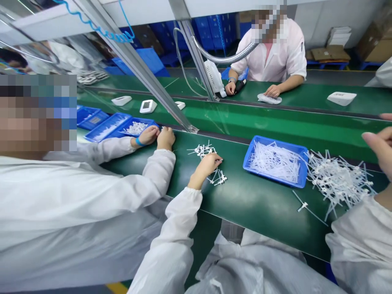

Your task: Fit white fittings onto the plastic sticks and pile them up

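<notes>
My left hand (208, 166) is over the green work surface (254, 208), its thumb and fingers pinched together at something too small to make out. Small white parts lie just behind it in one group (202, 150), and a second group (219, 178) lies just in front. My right hand (381, 149), cut off by the right edge, is raised with thumb and fingers apart, and nothing shows between them. Below it spreads a large pile of white parts with thin tubes (339, 179). A blue tray (248, 161) of thin clear-white tubes stands between my hands.
A single white part with tubes (304, 206) lies near the front edge. At left, a co-worker's hands (165, 138) are beside blue trays (107, 126). Across the green belt, another person's hand (272, 90) rests on a wrapped item. Metal posts (196, 53) rise behind the surface.
</notes>
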Motion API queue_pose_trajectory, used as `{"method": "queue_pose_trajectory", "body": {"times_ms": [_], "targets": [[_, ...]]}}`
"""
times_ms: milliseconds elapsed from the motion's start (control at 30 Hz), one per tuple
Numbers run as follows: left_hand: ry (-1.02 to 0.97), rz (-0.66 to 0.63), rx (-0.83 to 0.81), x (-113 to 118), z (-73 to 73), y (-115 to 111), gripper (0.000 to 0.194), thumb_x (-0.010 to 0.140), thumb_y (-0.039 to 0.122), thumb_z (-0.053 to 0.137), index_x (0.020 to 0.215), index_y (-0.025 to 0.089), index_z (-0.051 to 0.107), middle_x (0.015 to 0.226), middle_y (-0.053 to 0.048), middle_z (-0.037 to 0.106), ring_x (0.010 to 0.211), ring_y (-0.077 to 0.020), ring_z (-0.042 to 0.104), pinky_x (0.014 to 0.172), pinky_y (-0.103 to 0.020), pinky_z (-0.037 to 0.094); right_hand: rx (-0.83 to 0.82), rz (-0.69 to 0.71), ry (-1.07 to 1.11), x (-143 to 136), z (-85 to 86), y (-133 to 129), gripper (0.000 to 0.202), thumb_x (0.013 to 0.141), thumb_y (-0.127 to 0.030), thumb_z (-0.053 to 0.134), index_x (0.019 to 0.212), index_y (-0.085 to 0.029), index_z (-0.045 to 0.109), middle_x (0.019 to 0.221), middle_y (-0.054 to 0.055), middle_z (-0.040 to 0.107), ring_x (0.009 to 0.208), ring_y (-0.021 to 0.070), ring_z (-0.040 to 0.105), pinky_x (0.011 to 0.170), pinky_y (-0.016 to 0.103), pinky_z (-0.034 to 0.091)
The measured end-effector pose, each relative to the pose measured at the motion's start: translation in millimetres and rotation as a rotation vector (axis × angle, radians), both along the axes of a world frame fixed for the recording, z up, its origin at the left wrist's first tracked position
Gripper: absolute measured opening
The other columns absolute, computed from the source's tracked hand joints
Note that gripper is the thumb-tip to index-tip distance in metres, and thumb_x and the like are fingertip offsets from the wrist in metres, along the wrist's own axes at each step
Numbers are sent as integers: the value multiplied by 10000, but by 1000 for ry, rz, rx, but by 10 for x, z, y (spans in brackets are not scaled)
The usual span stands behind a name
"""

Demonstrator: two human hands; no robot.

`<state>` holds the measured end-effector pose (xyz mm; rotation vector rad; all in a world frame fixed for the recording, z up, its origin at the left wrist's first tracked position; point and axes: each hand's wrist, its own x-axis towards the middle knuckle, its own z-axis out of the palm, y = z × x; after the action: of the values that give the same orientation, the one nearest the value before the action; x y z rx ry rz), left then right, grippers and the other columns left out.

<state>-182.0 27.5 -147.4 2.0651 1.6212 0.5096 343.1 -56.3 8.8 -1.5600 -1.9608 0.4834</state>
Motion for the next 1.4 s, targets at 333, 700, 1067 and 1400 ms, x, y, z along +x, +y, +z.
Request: {"method": "queue_pose_trajectory", "body": {"times_ms": [333,700,1067,1400], "targets": [[-561,-71,337,1061,825,153,219,978,368,771,1046,180,861,1166,-125,824,952,-216,801,850,-333,640,-475,248,-583,-1092,-812,775,305,1003,-361,649,1094,-138,836,1066,194,830,1014,315,780,847,350,546],[-1102,-353,330,2090,1420,-105,160,947,347,839,1025,213,878,1106,-90,812,835,-160,790,744,-295,673,-363,389,-231,-1003,-693,743,196,929,-196,632,1051,-176,785,911,52,812,833,192,754,796,290,547],[-928,-394,9,2103,1283,2,207,924,350,845,994,157,871,1026,-111,851,889,-191,771,797,-296,588,139,271,1152,-724,-306,491,359,770,-202,936,756,-255,582,817,-21,744,581,141,695,566,285,614],[-1073,-430,106,2182,1216,54,352,872,511,886,948,168,867,1080,-113,796,949,-183,747,831,-307,582,128,123,530,-906,-456,540,219,878,-288,885,1089,-276,826,980,17,785,847,155,718,783,308,604]]}}
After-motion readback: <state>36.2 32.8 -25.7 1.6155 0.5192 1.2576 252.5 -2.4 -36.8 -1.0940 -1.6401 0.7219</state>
